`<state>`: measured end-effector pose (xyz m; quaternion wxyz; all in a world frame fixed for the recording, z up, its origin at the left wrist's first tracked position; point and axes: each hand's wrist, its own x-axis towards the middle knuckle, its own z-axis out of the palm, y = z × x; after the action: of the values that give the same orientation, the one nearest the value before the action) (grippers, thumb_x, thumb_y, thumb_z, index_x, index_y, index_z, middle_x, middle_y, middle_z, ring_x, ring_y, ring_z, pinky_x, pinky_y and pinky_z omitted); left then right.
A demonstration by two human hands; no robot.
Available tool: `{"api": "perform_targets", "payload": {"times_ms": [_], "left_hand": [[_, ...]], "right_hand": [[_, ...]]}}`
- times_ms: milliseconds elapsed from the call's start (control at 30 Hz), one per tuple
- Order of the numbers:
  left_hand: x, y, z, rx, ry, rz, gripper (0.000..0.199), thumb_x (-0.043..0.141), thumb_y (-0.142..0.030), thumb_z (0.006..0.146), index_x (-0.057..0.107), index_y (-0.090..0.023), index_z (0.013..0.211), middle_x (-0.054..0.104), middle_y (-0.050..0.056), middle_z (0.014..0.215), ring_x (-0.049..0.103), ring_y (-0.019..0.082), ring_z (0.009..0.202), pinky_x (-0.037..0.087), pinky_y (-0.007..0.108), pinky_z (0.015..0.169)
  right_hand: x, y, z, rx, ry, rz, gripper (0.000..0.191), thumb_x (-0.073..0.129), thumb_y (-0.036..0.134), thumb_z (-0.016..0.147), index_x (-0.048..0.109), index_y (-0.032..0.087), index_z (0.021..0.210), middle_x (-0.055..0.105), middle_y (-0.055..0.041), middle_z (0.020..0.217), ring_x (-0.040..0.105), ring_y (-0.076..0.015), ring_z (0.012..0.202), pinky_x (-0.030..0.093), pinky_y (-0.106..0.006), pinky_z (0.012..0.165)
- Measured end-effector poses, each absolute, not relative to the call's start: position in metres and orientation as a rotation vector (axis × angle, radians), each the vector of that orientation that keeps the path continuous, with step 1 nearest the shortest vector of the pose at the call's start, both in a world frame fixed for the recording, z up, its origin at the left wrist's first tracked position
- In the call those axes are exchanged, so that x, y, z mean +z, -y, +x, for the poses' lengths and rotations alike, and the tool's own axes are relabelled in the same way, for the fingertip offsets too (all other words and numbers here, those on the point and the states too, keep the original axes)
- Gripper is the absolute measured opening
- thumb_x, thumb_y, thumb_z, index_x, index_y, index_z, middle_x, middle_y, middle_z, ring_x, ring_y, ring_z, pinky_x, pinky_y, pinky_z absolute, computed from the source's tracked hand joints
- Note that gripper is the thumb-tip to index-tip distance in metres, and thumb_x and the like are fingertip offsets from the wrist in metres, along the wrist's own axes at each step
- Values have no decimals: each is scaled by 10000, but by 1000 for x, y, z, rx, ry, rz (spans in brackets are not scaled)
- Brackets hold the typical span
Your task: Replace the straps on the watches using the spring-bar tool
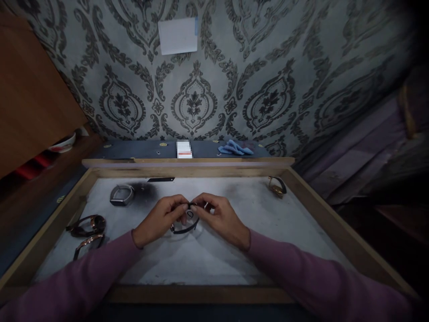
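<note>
My left hand (165, 218) and my right hand (221, 218) meet over the middle of a wooden-framed tray (187, 293). Both are closed, fingertips pinching a small dark piece (190, 205) between them; it looks like a strap part, too small to make out well. Just below the fingers, a dark watch strap (185, 230) curves above the white tray floor, its link to the pinched piece partly hidden by the hands. A small black loop (190, 214) shows between the hands.
A silver watch (121, 195) and two dark, rose-gold watches (92, 225) (89, 241) lie at the left, a gold watch (276, 188) at the back right. A black blade (161, 180) lies near the back rim. Behind are a phone (184, 149) and blue cloth (234, 147).
</note>
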<state>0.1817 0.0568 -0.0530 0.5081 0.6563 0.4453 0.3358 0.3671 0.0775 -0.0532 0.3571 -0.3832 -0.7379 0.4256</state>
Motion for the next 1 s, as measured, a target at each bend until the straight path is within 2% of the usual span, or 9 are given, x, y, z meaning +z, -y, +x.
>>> {"api": "perform_targets", "payload": {"times_ms": [100, 333, 467, 633, 767, 867, 1000], "left_hand": [[-54, -55, 184, 762, -1101, 1603, 214, 520, -345, 876, 591, -144, 854, 546, -32, 587, 489, 116, 552, 337, 225, 542], [-48, -48, 189, 741, -1246, 1895, 152, 458, -213, 806, 563, -164, 707, 421, -54, 584, 390, 109, 569, 273, 228, 537], [-45, -50, 189, 736, -1192, 1840, 162, 423, -206, 757, 552, -167, 668, 479, -41, 581, 434, 117, 566, 302, 234, 544], [-42, -52, 186, 712, -1105, 1700, 141, 445, -209, 729, 575, -159, 706, 576, -9, 651, 497, 128, 624, 364, 241, 592], [-43, -56, 182, 701, -1039, 1437, 166, 516, -279, 773, 618, -148, 782, 607, -3, 632, 514, 115, 584, 397, 229, 578], [-46, -61, 176, 717, -1048, 1184, 282, 579, -415, 816, 636, -140, 845, 656, 29, 680, 557, 118, 574, 419, 220, 533], [-46, -65, 170, 769, -1029, 940, 375, 651, -493, 791, 614, -130, 876, 672, 55, 734, 585, 122, 580, 437, 209, 484]], "right_hand": [[-55, -76, 367, 1126, 1884, -969, 189, 576, 260, 856, 632, 163, 703, 587, 11, 606, 518, -119, 576, 398, -236, 557], [-58, -75, 364, 1247, 1807, -969, 313, 598, 423, 852, 590, 171, 665, 560, 12, 591, 487, -118, 570, 381, -243, 558], [-61, -79, 363, 1433, 1720, -962, 370, 646, 489, 805, 585, 164, 638, 559, 12, 584, 470, -106, 548, 374, -241, 548], [-60, -82, 363, 1579, 1597, -957, 371, 692, 492, 768, 609, 156, 631, 580, 9, 579, 440, -87, 515, 347, -231, 516], [-58, -85, 365, 1619, 1502, -1011, 376, 714, 498, 742, 623, 150, 634, 580, 9, 571, 407, -76, 495, 316, -221, 485], [-57, -89, 369, 1612, 1392, -1052, 378, 728, 504, 716, 617, 149, 649, 582, 13, 577, 405, -69, 490, 317, -211, 475], [-57, -95, 372, 1598, 1299, -1053, 399, 740, 521, 678, 583, 156, 646, 576, 17, 587, 395, -65, 482, 310, -209, 453]]}}
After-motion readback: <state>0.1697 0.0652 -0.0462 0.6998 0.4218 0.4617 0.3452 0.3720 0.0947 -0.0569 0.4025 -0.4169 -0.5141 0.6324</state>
